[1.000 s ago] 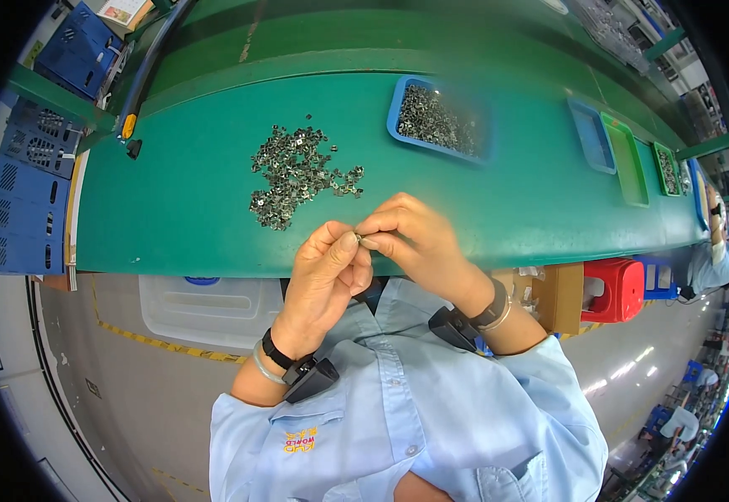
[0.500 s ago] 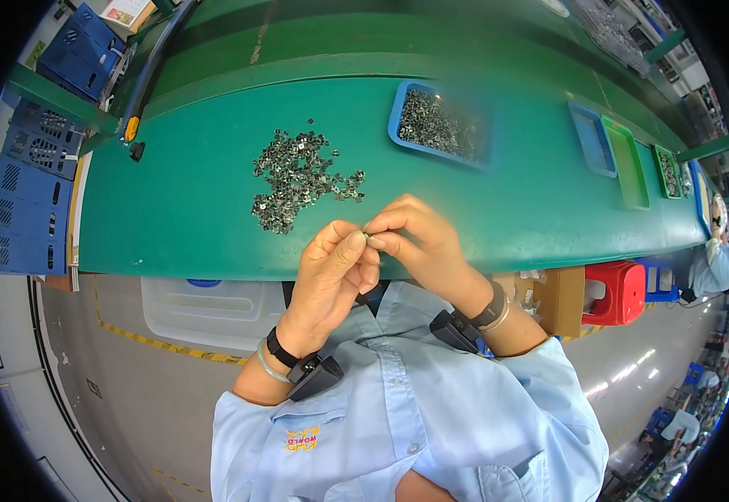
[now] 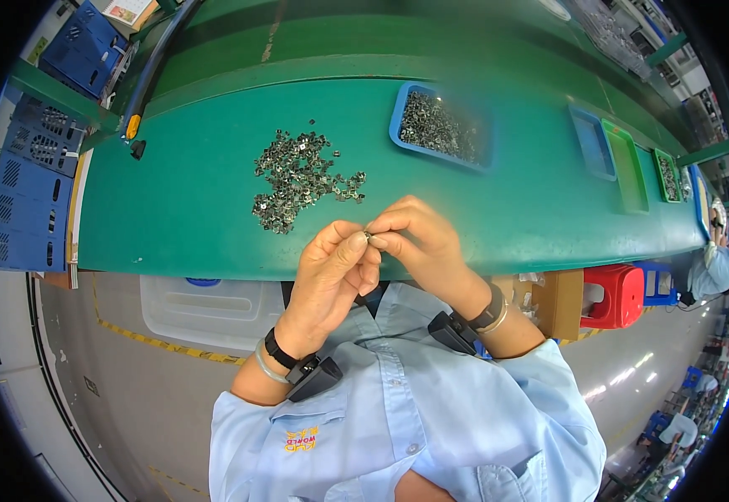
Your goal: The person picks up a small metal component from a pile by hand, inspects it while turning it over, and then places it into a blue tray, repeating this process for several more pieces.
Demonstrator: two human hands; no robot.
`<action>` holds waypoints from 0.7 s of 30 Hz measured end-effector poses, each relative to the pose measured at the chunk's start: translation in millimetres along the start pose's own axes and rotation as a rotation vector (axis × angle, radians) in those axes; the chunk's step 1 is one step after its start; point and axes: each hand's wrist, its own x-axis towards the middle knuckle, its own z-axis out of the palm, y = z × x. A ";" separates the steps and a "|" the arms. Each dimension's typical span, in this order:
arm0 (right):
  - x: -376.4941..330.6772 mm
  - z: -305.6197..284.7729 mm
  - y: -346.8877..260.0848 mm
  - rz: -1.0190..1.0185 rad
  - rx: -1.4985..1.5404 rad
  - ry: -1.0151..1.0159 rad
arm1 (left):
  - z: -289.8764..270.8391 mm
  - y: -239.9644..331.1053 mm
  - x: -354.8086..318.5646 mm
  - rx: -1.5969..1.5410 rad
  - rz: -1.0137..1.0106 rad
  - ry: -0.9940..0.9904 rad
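A person in a light blue shirt is sitting at a long green workbench [image 3: 214, 209] whose edges are bending with the lens. The left hand [image 3: 331, 276] and right hand [image 3: 419, 238] are meeting at the near edge, their fingertips pinching one small metal piece [image 3: 368, 237] between them. A loose pile of metal parts [image 3: 297, 176] is lying just beyond the hands. A blue tray [image 3: 400, 125] of similar parts is sitting farther right. Blue crates [image 3: 30, 184] are standing at the left, and a red stool [image 3: 611, 297] is showing under the bench at the right.
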 end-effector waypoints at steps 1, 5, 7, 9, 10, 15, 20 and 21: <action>-0.2 0.4 -0.5 0.003 -0.003 0.002 | -0.8 -0.4 0.1 0.003 0.002 -0.001; -2.4 3.1 -1.8 0.027 -0.011 0.012 | -1.4 -1.6 -0.2 0.016 0.012 0.008; -2.8 3.2 -1.8 0.037 -0.013 0.016 | -0.5 -2.0 -0.4 0.031 0.025 0.028; -2.7 2.9 -0.3 0.020 -0.037 0.009 | -1.4 -2.1 -0.4 0.045 0.023 0.031; -2.4 2.6 0.1 0.012 -0.048 0.005 | -1.9 -1.9 -0.4 0.058 0.022 0.034; 0.7 -5.0 -0.9 -0.021 -0.100 -0.041 | 0.7 3.2 -1.3 0.149 0.006 0.050; 1.4 -7.1 -3.7 -0.037 -0.060 -0.041 | 6.9 9.4 -7.8 0.099 -0.008 0.055; 0.5 -6.7 -3.7 -0.037 -0.034 -0.029 | 4.9 7.9 -7.4 0.076 -0.008 0.023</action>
